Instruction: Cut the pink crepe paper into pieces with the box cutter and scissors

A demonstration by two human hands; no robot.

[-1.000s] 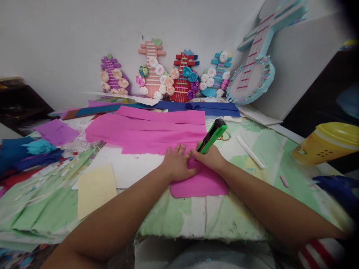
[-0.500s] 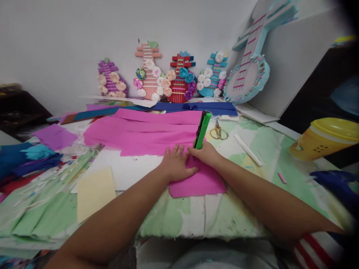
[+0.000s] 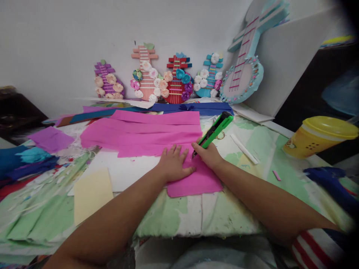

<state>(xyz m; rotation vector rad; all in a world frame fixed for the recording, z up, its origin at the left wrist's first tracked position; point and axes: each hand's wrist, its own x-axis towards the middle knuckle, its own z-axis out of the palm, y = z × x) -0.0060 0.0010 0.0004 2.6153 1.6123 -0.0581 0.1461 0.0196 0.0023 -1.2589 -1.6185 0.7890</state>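
My left hand (image 3: 174, 165) lies flat with spread fingers on a pink sheet (image 3: 196, 183) near the table's front edge. Gripped in my right hand (image 3: 208, 154) is a green and black cutter (image 3: 214, 130), tilted up to the right, its lower tip at the pink sheet just right of my left fingers. More pink strips (image 3: 146, 129) lie behind my hands, partly over a white board (image 3: 123, 172). Gold-handled scissors (image 3: 221, 135) are mostly hidden behind the cutter.
Decorated paper instruments (image 3: 176, 84) lean on the wall. A yellow lidded cup (image 3: 319, 138) stands at the right, with a white stick (image 3: 244, 149) nearer the middle. At the left are a cream paper (image 3: 92, 194) and scraps of coloured paper (image 3: 52, 138).
The cutter has gone from nearly upright to leaning right and now covers most of the scissors. My left hand stays on the pink sheet. The whole view has shifted slightly.
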